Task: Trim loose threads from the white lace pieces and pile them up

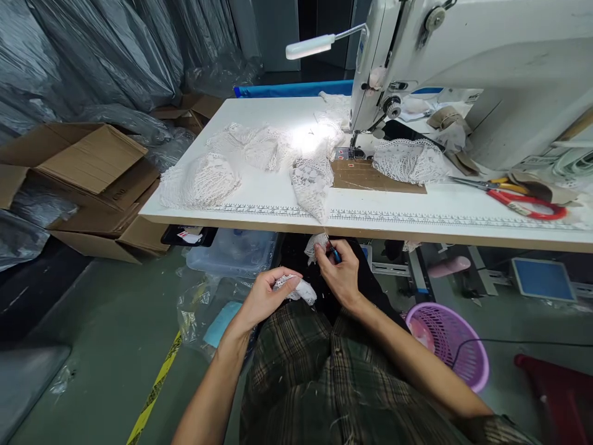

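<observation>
Above my lap, my left hand (273, 295) is closed on a bunched piece of white lace (301, 290). My right hand (340, 272) is closed around a small blue-handled tool, probably thread snippers (334, 252), mostly hidden by the fingers. A bit of white lace (315, 246) shows at those fingers too, just below the table edge. A lace piece (312, 185) hangs toward that edge from a chain of white lace cups (259, 145) on the tabletop. Another lace cup (199, 182) lies at the left end.
A white sewing machine (375, 68) with a lit lamp (310, 47) stands on the table (259, 213). Red-handled scissors (523, 201) lie at right, near more lace (410, 162). Cardboard boxes (92, 161) stand left; a purple basket (479, 346) is below right.
</observation>
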### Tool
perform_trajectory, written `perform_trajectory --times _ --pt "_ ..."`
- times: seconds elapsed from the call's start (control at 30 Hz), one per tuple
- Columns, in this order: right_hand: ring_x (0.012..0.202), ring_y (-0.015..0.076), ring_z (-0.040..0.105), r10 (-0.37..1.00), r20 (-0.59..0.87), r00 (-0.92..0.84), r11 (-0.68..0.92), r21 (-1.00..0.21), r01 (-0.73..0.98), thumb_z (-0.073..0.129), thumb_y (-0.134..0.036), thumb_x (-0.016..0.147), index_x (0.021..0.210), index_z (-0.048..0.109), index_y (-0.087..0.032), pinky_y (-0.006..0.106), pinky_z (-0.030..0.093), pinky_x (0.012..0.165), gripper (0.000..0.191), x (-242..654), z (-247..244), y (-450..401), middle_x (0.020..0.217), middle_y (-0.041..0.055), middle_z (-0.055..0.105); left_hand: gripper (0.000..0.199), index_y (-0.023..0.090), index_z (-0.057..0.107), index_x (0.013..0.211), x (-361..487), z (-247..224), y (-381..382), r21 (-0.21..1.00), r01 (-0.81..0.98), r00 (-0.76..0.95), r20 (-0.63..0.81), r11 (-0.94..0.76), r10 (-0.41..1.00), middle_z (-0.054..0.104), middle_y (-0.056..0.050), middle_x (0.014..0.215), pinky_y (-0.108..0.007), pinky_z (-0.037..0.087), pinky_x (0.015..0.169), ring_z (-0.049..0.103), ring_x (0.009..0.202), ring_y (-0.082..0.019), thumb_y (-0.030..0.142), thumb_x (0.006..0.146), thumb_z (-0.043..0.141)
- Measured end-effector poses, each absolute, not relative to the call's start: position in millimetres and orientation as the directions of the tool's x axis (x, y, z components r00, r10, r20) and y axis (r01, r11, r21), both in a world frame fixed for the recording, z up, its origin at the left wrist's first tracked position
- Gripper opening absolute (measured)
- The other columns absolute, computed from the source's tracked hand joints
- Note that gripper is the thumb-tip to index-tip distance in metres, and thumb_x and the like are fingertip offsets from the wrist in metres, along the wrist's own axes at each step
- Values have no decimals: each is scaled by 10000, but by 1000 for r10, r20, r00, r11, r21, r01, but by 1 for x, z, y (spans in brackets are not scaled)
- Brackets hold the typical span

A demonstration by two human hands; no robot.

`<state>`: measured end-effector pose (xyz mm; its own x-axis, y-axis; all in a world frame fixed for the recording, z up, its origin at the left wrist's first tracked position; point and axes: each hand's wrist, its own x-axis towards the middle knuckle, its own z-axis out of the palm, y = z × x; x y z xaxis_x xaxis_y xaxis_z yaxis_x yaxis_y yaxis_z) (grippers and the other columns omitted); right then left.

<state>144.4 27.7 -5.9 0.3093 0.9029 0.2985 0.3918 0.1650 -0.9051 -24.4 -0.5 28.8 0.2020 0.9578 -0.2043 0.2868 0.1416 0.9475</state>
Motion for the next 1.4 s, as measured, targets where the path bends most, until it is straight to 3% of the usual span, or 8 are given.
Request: perform_trajectory --times 0.23,0.33,0.5,0.67,0.8,0.93,1.07,1.4 --pt "719 196 632 909 315 272 210 -912 352 591 -373 873 1012 696 -197 328 516 685 247 175 -9 3 815 60 699 359 166 740 927 -32 37 6 953 278 159 -167 118 973 651 -24 668 -225 422 541 549 597 -141 494 803 661" --pt "673 176 616 913 338 230 230 -889 396 604 -334 870 944 674 -204 298 510 636 164 183 -2 -11 786 53 680 349 183 742 958 -31 41 15 944 328 185 -87 22 979 686 -52 806 -252 473 653 592 723 -173 481 788 683" --pt "788 199 575 885 462 -54 442 -800 405 655 -233 828 856 705 -223 321 495 665 58 189 29 -48 832 69 582 457 192 743 1047 -20 36 29 943 277 395 63 -185 917 647 -104 1045 -330 460 898 610 978 -239 545 762 685" --pt "783 175 588 889 298 -348 372 -913 167 682 -243 821 843 706 -217 310 500 694 42 195 46 -68 860 56 592 645 198 777 1000 3 26 22 995 48 669 29 -82 743 608 -137 1190 -421 438 973 584 1071 -317 740 699 599" --pt "680 147 581 929 126 -347 203 -959 196 660 -318 848 810 671 -192 277 475 650 132 207 38 -63 753 23 644 428 155 768 745 12 26 11 999 -33 672 6 22 740 600 -149 1218 -395 481 883 619 971 -285 572 652 753" --pt "595 124 522 951 5 -308 108 -942 318 637 -355 847 785 666 -188 236 415 545 180 215 28 -55 678 1 629 304 145 665 658 10 30 3 991 102 551 -126 83 825 690 -107 965 -304 494 751 626 817 -197 422 673 787" --pt "641 138 546 958 2 -287 99 -940 325 611 -362 857 782 662 -186 243 435 586 198 213 21 -47 710 7 644 262 148 674 729 3 32 -4 946 301 416 -244 121 876 604 12 626 -201 390 527 498 556 -95 384 684 778" --pt "635 136 519 942 -48 -333 59 -951 305 600 -411 860 778 648 -181 245 405 569 249 208 3 -33 705 4 621 252 140 703 753 -6 27 -9 940 287 317 -273 182 908 549 29 579 -199 306 479 425 499 -75 380 712 766"
